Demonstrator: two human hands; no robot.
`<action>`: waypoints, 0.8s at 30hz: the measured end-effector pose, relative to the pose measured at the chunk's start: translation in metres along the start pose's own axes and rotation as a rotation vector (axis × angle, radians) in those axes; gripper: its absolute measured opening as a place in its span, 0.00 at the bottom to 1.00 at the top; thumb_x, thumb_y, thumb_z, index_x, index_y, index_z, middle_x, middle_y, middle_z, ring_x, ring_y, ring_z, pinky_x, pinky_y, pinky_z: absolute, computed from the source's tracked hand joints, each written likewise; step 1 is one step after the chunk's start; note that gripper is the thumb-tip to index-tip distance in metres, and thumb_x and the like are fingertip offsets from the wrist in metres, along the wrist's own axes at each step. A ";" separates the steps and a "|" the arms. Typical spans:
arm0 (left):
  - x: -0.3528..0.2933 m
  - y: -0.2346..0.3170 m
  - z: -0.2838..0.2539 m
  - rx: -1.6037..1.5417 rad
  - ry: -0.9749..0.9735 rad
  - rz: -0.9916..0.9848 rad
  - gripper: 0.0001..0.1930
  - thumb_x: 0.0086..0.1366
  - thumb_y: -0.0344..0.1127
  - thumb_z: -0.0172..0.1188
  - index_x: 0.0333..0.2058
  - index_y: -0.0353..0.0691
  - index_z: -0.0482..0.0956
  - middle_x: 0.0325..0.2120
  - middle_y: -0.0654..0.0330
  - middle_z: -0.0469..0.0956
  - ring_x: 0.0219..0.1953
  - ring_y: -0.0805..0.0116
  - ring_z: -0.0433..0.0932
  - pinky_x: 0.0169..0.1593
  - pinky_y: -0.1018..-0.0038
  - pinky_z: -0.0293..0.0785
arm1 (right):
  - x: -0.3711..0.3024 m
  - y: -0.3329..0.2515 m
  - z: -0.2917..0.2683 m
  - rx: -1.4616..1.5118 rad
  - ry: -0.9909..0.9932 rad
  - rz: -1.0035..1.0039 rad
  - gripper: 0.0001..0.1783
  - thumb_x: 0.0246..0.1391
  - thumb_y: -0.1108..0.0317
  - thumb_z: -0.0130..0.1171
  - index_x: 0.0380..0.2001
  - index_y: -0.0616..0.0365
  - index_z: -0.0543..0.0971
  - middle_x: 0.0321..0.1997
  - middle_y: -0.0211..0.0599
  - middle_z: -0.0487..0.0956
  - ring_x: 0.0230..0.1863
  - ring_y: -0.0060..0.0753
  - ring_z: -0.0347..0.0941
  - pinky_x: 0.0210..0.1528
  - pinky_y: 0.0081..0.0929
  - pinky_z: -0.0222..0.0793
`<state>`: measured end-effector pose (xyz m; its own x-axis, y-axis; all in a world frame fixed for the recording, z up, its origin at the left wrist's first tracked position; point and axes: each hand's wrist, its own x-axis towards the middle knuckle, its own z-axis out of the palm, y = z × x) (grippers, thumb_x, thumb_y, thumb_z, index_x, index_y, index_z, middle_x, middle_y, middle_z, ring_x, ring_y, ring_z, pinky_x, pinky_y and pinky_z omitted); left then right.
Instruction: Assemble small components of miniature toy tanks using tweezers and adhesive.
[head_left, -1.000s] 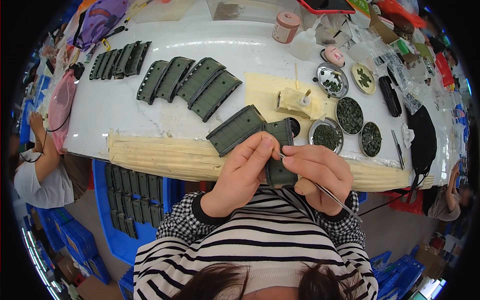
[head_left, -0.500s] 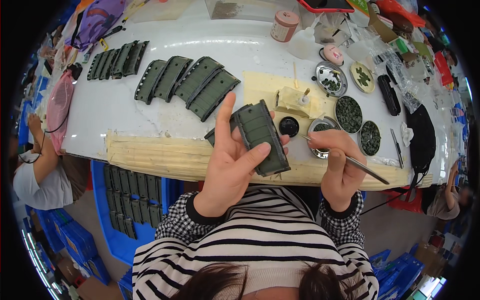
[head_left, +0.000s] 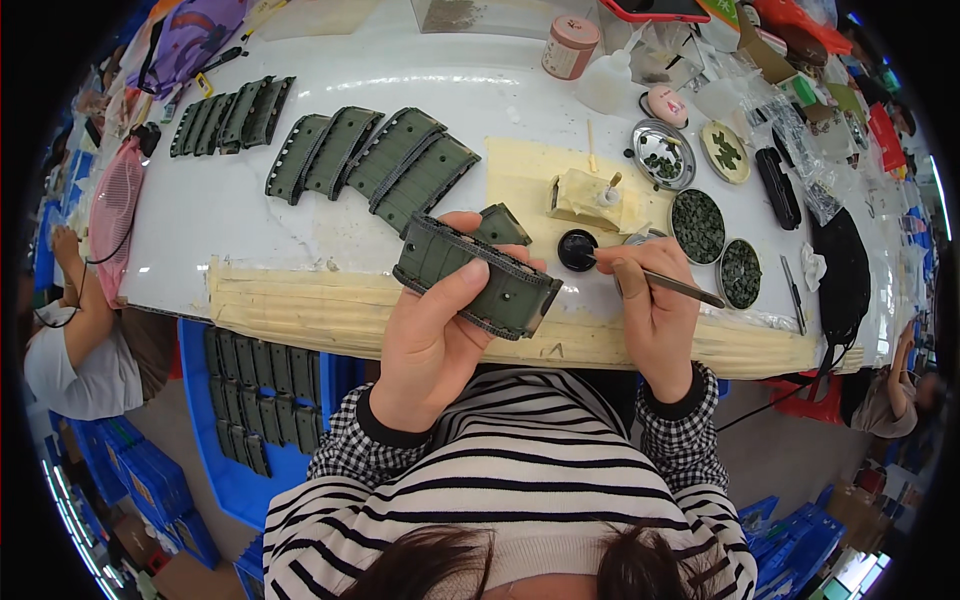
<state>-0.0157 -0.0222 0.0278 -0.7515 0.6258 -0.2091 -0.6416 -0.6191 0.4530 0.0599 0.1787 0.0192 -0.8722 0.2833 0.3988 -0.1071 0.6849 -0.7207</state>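
Observation:
My left hand (head_left: 425, 325) is closed on a curved dark green panel (head_left: 508, 297) with ribbed edges, the thumb pressing on its face. Behind the fingers shows part of a second green piece (head_left: 503, 226); I cannot tell whether it is held or lies on the table. My right hand (head_left: 655, 300) pinches slim metal tweezers (head_left: 682, 287). Their tip is at the rim of a small round pot of black stuff (head_left: 577, 250). Partly behind the right hand is a round metal dish (head_left: 642, 237). Just beyond the pot sits a block wrapped in yellowish tape (head_left: 580, 200).
Several similar panels (head_left: 330, 155) lie in rows at the left. Round dishes of small dark green pieces (head_left: 697, 226) stand at the right. Yellowish tape (head_left: 300, 310) covers the table's front edge. Below it, a blue crate (head_left: 225, 480) holds more panels. Another person's arm (head_left: 85, 305) shows at far left.
My left hand has turned the panel from upright to nearly level and moved slightly left. My right hand has brought the tweezers left and up to the black pot.

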 end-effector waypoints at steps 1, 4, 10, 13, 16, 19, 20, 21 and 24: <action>0.000 0.001 0.000 0.021 0.003 0.001 0.20 0.68 0.27 0.50 0.57 0.44 0.61 0.47 0.48 0.74 0.50 0.58 0.76 0.51 0.59 0.79 | 0.000 0.001 0.000 -0.007 0.000 -0.007 0.07 0.57 0.70 0.58 0.33 0.61 0.82 0.29 0.34 0.80 0.33 0.35 0.68 0.35 0.29 0.65; -0.002 0.002 0.005 0.046 0.039 0.036 0.20 0.69 0.28 0.49 0.57 0.45 0.59 0.48 0.45 0.74 0.49 0.58 0.77 0.48 0.61 0.80 | 0.000 0.002 0.000 -0.018 -0.003 -0.021 0.06 0.57 0.70 0.59 0.33 0.60 0.82 0.29 0.34 0.80 0.33 0.35 0.68 0.35 0.28 0.65; -0.002 0.004 0.006 0.010 0.083 0.027 0.20 0.68 0.29 0.49 0.58 0.46 0.58 0.49 0.44 0.73 0.49 0.59 0.77 0.47 0.63 0.81 | 0.001 -0.007 -0.010 0.088 0.036 -0.079 0.08 0.59 0.69 0.56 0.33 0.60 0.82 0.29 0.33 0.80 0.33 0.35 0.67 0.37 0.30 0.65; -0.002 0.005 0.008 0.002 0.106 0.003 0.19 0.68 0.29 0.49 0.57 0.45 0.59 0.48 0.44 0.74 0.49 0.60 0.78 0.46 0.65 0.81 | 0.001 -0.020 -0.020 0.205 0.047 -0.181 0.09 0.58 0.69 0.55 0.33 0.62 0.82 0.30 0.35 0.81 0.35 0.37 0.72 0.41 0.33 0.67; 0.001 0.004 0.006 -0.065 0.091 -0.034 0.18 0.68 0.29 0.49 0.56 0.44 0.61 0.46 0.46 0.75 0.48 0.61 0.79 0.46 0.66 0.81 | 0.003 -0.032 -0.017 0.356 0.006 -0.276 0.10 0.56 0.70 0.56 0.35 0.65 0.82 0.33 0.39 0.81 0.39 0.42 0.78 0.43 0.33 0.70; 0.001 0.003 0.009 -0.055 0.112 -0.042 0.17 0.68 0.30 0.50 0.54 0.44 0.64 0.46 0.49 0.76 0.47 0.62 0.79 0.46 0.67 0.82 | 0.005 -0.038 -0.008 0.498 -0.020 -0.231 0.10 0.55 0.71 0.56 0.36 0.66 0.81 0.36 0.43 0.82 0.40 0.42 0.79 0.43 0.32 0.71; 0.001 0.003 0.009 -0.063 0.111 -0.045 0.17 0.67 0.30 0.51 0.54 0.42 0.64 0.45 0.49 0.76 0.48 0.62 0.79 0.46 0.67 0.81 | 0.006 -0.038 -0.009 0.485 -0.032 -0.223 0.10 0.56 0.72 0.56 0.36 0.66 0.81 0.37 0.44 0.82 0.40 0.42 0.79 0.43 0.31 0.72; 0.000 0.002 0.008 -0.072 0.113 -0.046 0.17 0.67 0.30 0.51 0.54 0.40 0.64 0.45 0.48 0.76 0.48 0.61 0.78 0.47 0.68 0.81 | 0.007 -0.040 -0.009 0.475 -0.047 -0.215 0.09 0.56 0.72 0.56 0.36 0.66 0.81 0.38 0.45 0.82 0.40 0.41 0.79 0.43 0.30 0.72; -0.001 0.002 0.008 -0.059 0.122 -0.055 0.18 0.67 0.30 0.51 0.54 0.39 0.65 0.44 0.48 0.76 0.49 0.61 0.78 0.47 0.68 0.79 | 0.010 -0.041 -0.010 0.446 -0.089 -0.220 0.09 0.56 0.72 0.56 0.36 0.66 0.81 0.40 0.47 0.83 0.39 0.39 0.79 0.42 0.28 0.72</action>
<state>-0.0149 -0.0207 0.0356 -0.7260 0.5993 -0.3373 -0.6873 -0.6149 0.3866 0.0598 0.1599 0.0587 -0.8412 0.0932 0.5327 -0.4696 0.3628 -0.8049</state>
